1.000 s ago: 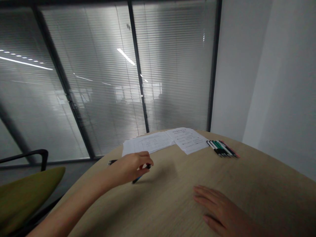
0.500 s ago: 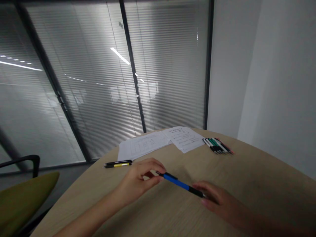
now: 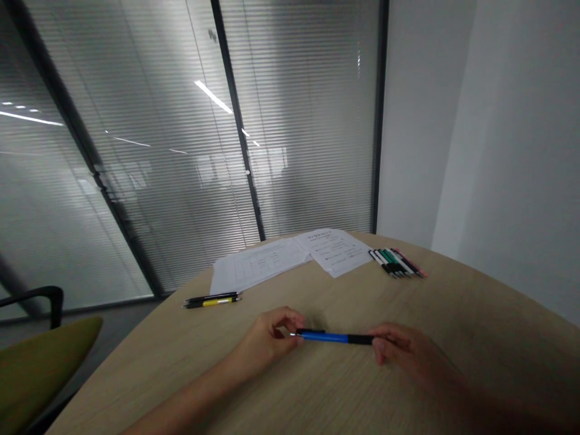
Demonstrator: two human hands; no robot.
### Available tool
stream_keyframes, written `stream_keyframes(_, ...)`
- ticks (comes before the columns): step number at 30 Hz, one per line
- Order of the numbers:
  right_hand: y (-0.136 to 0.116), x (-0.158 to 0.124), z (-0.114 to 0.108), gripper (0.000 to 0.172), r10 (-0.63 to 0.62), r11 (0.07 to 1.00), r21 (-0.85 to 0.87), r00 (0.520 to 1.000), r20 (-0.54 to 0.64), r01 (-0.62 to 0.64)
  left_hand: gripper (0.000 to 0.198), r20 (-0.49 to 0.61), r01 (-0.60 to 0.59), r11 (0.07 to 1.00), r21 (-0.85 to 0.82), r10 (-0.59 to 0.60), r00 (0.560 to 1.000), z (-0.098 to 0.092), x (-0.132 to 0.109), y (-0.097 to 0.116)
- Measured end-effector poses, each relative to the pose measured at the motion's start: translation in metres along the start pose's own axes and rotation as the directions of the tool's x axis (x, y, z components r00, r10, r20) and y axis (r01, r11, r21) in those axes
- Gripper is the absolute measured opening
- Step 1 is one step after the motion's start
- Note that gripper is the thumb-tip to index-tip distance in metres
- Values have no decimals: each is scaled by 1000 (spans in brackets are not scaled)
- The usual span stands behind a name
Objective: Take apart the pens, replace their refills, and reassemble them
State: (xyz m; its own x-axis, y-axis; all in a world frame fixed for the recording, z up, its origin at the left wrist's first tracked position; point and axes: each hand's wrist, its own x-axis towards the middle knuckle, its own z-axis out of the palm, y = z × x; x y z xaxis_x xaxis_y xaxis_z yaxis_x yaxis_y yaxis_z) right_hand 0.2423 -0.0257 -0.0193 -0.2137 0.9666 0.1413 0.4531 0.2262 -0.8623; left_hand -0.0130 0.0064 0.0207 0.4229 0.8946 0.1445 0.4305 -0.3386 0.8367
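One blue pen [image 3: 327, 337], long axis crosswise over the table [image 3: 344, 399], well inside its far edge, spans both grips: left hand [image 3: 272, 332] pinched on clip end, right hand [image 3: 403, 349] likewise on black end.

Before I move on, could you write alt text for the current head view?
A person's left hand and right hand hold a blue pen by opposite ends over a wood-grain table; farther back lie a black pen, a yellow pen, printed sheets and a row of pens.

Tan table [image 3: 326, 393], printed sheets [image 3: 260, 264], yellow pen [image 3: 220, 301], black pen [image 3: 208, 298], pen row [image 3: 397, 263]
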Motion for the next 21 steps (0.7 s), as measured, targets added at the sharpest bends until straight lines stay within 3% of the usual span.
stream_keyframes(5,6,7,-1,24,35,999,24,998,-45,-34,16,41,95,976,-198,-88,995,13,-1,-19)
stream_keyframes(11,5,1,6,20,3,1000,-15,997,81,-2,25,-118,149,805,-575,-262,958,11,-2,-9)
stream_keyframes(16,-3,-13,7,17,-221,932,-244,953,206,269,29,-12,210,620,-756,-333,943,15,-5,1)
stream_keyframes(19,-6,-20,7,15,-423,792,-369,873,243,487,27,88,235,595,-769,-265,960,23,-9,5)
stream_keyframes(21,-8,-22,8,11,-546,678,-412,792,271,609,30,139,235,602,-763,-202,970,30,-13,9)
